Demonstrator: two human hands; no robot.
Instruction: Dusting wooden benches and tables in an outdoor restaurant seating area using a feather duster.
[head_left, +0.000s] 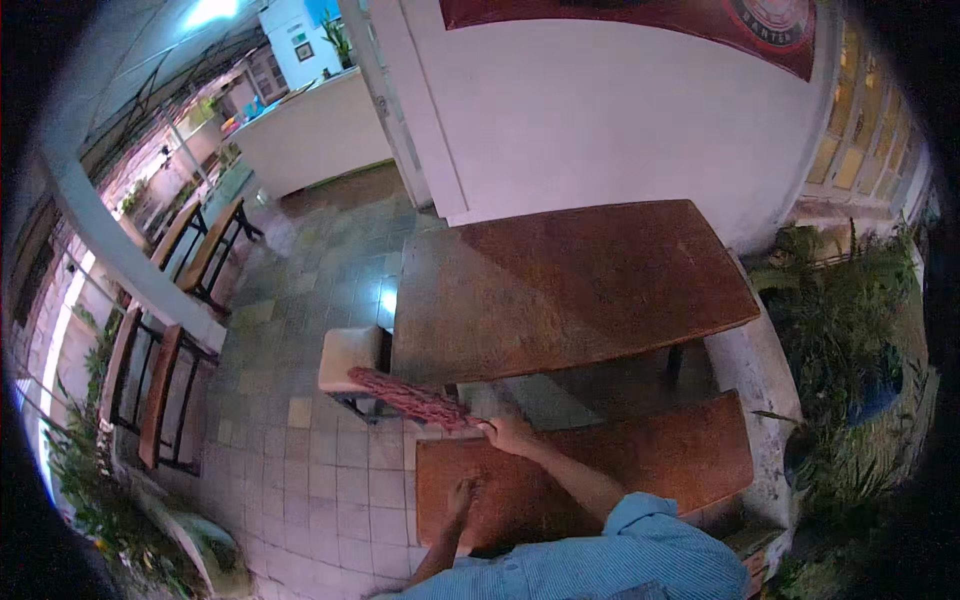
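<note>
My right hand (508, 435) grips the handle end of a reddish duster (412, 397) with a shaggy head. The duster points left, its tip overlapping the pale seat of a stool (349, 357) in the view; whether it touches the seat cannot be told. Just beyond the duster is the near left corner of a brown wooden table (570, 292). My left hand (463, 496) appears over the left part of a wooden bench (600, 472). It is small and blurred, and its finger position is unclear.
A white wall (600, 127) rises behind the table. Dense plants (847, 352) grow past a low concrete ledge (757, 390) on the right. Leftward across the tiled floor (300, 360) stand narrow benches (161, 397) by a white pillar (142, 255). A white counter (315, 139) stands farther back.
</note>
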